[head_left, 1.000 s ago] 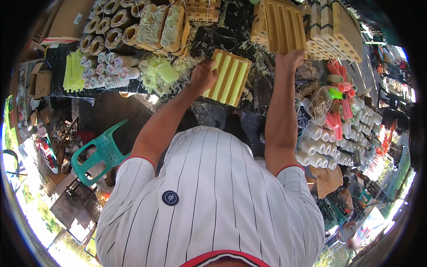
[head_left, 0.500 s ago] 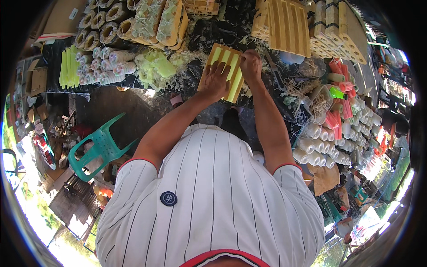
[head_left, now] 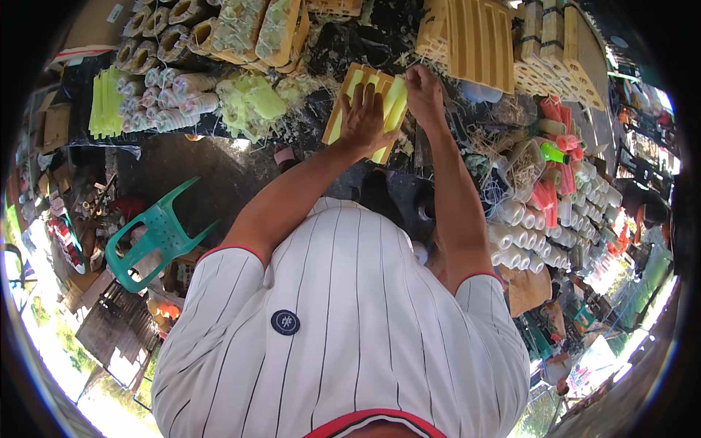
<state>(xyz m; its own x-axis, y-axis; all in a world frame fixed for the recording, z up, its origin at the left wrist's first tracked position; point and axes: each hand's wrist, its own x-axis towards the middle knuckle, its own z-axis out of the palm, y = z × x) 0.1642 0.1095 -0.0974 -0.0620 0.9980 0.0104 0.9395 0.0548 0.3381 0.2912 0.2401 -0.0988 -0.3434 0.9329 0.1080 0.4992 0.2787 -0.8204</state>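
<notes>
A dark, debris-strewn tabletop [head_left: 339, 55] carried the work. A grooved tan block [head_left: 350, 77] lay near the middle of the tabletop's near edge, with yellow strips [head_left: 396, 102] along its upper face. The left hand [head_left: 363, 120] was flat on the block, fingers spread, without a grip. The right hand [head_left: 426, 91] was at the block's far right corner, fingers bent; its grip could not be determined. Wrapped rolls [head_left: 197, 102] were located toward the tabletop's near left corner.
</notes>
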